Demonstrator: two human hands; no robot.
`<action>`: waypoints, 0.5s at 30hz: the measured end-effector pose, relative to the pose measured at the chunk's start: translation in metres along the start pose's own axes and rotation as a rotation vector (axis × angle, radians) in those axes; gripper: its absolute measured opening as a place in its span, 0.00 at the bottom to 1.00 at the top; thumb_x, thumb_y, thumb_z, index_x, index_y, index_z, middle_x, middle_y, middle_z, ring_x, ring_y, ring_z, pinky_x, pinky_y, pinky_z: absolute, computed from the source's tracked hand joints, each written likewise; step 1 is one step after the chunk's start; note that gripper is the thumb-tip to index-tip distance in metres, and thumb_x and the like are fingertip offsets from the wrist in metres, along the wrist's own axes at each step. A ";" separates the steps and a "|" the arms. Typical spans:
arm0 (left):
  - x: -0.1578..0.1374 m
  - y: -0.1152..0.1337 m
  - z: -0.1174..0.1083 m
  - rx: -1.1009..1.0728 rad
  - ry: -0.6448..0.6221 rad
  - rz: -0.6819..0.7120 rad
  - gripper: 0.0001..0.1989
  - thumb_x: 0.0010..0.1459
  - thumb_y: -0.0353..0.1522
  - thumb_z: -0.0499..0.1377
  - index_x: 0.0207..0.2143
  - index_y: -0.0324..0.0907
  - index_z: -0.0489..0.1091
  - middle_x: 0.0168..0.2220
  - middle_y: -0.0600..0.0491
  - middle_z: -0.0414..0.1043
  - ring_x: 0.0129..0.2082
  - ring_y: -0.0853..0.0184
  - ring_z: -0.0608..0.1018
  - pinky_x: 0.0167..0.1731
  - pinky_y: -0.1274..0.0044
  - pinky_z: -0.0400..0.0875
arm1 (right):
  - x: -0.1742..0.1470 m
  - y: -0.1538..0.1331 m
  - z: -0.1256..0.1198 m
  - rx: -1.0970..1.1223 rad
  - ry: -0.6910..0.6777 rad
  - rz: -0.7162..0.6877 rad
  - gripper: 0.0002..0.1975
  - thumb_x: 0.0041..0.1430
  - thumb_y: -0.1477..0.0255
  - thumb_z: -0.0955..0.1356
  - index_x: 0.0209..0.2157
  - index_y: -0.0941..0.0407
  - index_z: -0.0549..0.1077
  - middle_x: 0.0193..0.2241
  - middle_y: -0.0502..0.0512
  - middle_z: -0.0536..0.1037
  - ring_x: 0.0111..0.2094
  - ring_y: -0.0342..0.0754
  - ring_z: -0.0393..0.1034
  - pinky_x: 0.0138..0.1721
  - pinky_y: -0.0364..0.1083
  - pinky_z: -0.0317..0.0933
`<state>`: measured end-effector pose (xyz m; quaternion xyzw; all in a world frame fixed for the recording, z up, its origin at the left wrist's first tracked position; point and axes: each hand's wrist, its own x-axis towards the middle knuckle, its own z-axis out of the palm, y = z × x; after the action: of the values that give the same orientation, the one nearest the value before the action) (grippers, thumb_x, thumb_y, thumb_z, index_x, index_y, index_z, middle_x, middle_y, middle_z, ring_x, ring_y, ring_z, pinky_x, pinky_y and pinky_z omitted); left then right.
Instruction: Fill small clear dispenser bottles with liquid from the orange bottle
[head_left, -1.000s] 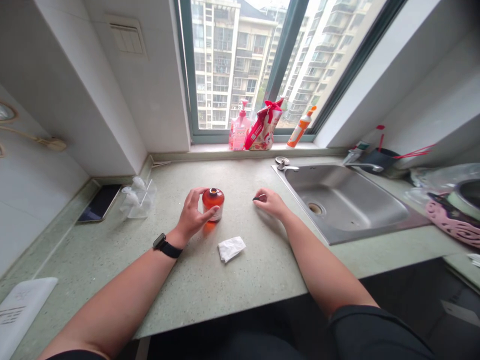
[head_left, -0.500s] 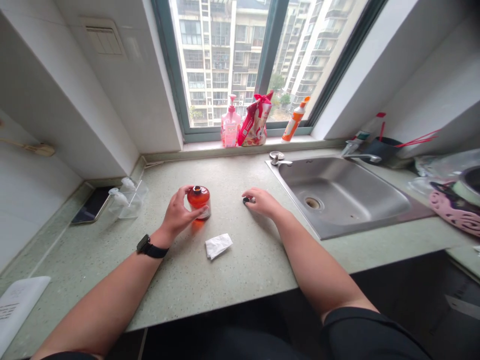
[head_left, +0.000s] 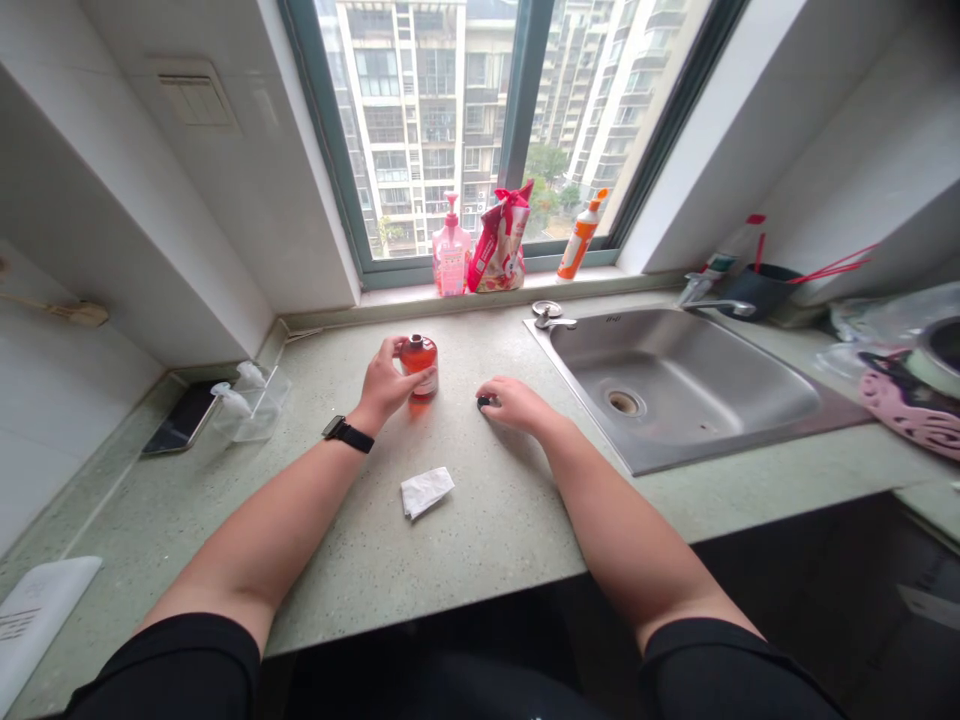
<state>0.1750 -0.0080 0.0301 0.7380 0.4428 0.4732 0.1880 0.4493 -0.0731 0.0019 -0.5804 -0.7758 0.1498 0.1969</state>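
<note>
My left hand [head_left: 384,388] is wrapped round an uncapped bottle [head_left: 421,356] of clear orange-red, with a dark open neck and a pale label low on its side. The bottle is upright at the middle of the counter. To its right, my right hand [head_left: 516,404] pinches a small black cap [head_left: 484,404] close to the counter surface; my fingers hide part of it. A folded white tissue [head_left: 427,491] lies nearer me, between my forearms and apart from both hands.
A steel sink [head_left: 675,385] is set into the counter [head_left: 495,530] on the right. At left are a phone [head_left: 180,420] and a clear plastic holder [head_left: 259,405]. A pump bottle [head_left: 451,255], a red bag [head_left: 501,245] and an orange bottle [head_left: 581,240] line the windowsill.
My left hand has moved the bottle away from me and slightly right, farther from the tissue. My right hand stays at nearly the same spot with the cap. The view has shifted slightly.
</note>
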 end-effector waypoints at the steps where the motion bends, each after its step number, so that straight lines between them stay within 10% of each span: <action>1: 0.003 -0.001 0.005 -0.006 -0.003 -0.001 0.33 0.53 0.44 0.76 0.55 0.44 0.68 0.55 0.43 0.79 0.54 0.54 0.82 0.57 0.62 0.76 | 0.000 0.001 0.000 0.000 -0.004 -0.005 0.11 0.60 0.76 0.73 0.44 0.55 0.83 0.42 0.57 0.82 0.44 0.50 0.76 0.50 0.48 0.68; 9: 0.011 -0.011 0.023 -0.032 -0.013 -0.009 0.34 0.54 0.45 0.75 0.57 0.45 0.67 0.56 0.42 0.78 0.57 0.52 0.80 0.59 0.60 0.74 | -0.003 0.006 0.000 0.021 -0.017 -0.036 0.15 0.62 0.71 0.74 0.51 0.54 0.81 0.48 0.58 0.81 0.47 0.51 0.78 0.51 0.49 0.69; 15: -0.005 -0.005 -0.007 0.052 -0.004 0.078 0.39 0.57 0.49 0.72 0.64 0.44 0.63 0.63 0.38 0.71 0.61 0.50 0.77 0.61 0.57 0.73 | -0.005 0.005 0.001 0.061 0.040 0.000 0.17 0.64 0.64 0.75 0.52 0.53 0.80 0.50 0.59 0.80 0.43 0.51 0.80 0.50 0.50 0.71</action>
<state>0.1657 -0.0102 0.0269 0.7603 0.4253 0.4672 0.1509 0.4545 -0.0764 -0.0016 -0.5769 -0.7669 0.1618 0.2300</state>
